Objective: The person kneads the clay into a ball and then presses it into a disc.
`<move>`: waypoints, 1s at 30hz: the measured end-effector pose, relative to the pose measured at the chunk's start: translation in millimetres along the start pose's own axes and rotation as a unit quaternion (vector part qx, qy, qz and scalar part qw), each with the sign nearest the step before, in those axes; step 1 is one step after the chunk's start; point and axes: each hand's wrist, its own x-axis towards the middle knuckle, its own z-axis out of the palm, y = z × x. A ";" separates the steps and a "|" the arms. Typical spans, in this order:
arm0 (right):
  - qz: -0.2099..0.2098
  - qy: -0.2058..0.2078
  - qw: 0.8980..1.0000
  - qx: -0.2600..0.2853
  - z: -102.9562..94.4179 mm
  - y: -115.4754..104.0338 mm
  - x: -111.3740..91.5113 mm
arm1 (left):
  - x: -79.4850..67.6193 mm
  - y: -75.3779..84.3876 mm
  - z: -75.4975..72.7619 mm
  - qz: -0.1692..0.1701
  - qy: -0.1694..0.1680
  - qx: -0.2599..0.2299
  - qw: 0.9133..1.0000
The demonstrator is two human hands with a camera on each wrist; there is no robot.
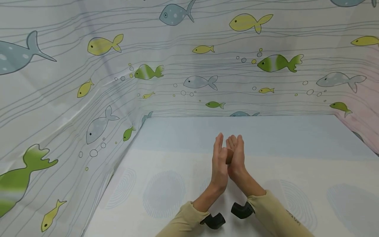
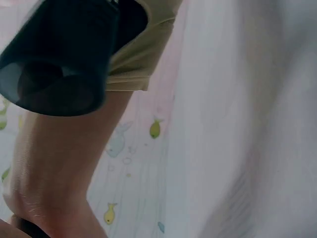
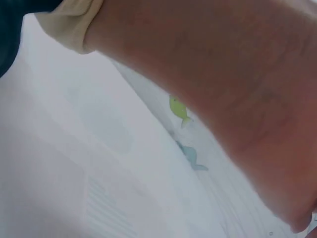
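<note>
In the head view a brown rounded lump [image 1: 229,156] sits between my two palms, partly covered by the hands. My left hand [image 1: 219,166] stands on edge against its left side, fingers pointing up and away. From the other side my right hand [image 1: 238,161] faces it, fingers extended and slightly cupped. The heels of both palms come close together below the lump. The left wrist view mostly takes in a bare forearm [image 2: 59,158] and a dark camera housing [image 2: 54,64]. A bare wrist [image 3: 233,84] fills much of the right wrist view, and the fingers are out of sight there.
Under the hands lies a white and pale blue tabletop [image 1: 165,141] with printed circles. A fish-patterned curtain [image 1: 177,65] hangs behind it and along the left side. Black curved camera mounts [image 1: 242,210] sit at both beige cuffs.
</note>
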 end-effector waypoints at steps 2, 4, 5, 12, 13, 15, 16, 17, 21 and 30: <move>0.005 -0.006 1.000 0.007 -1.2 0.8 -0.3 | 0.5 1.7 0.1 0.003 0.001 0.007 1.000; 0.003 -0.019 1.000 0.019 -0.4 2.0 -2.2 | 1.5 2.6 -0.2 0.005 0.004 0.018 1.000; -0.004 -0.024 0.999 0.023 0.7 3.2 -3.4 | 2.3 2.8 -0.6 0.005 0.007 0.022 1.000; -0.059 -0.068 0.994 -0.065 13.0 14.3 -25.0 | 16.0 -1.1 -10.1 -0.001 0.053 0.018 0.998; -0.055 -0.075 0.992 -0.080 14.2 15.1 -29.0 | 18.4 -1.8 -12.2 -0.002 0.061 0.015 0.998; -0.044 -0.082 0.991 -0.101 16.4 16.0 -35.3 | 22.7 -3.2 -16.8 -0.001 0.075 0.010 0.997; -0.040 -0.089 0.990 -0.104 17.3 15.9 -37.9 | 24.4 -3.4 -18.9 0.002 0.078 0.009 0.997; -0.035 -0.096 0.989 -0.105 17.8 15.8 -40.3 | 25.9 -3.5 -20.9 0.002 0.080 0.009 0.997; -0.032 -0.109 0.988 -0.105 20.0 15.6 -47.1 | 32.3 -2.4 -27.2 0.017 0.084 0.017 0.996; -0.059 -0.139 0.983 -0.107 26.7 17.6 -60.5 | 42.3 5.9 -36.8 0.037 0.096 0.023 0.994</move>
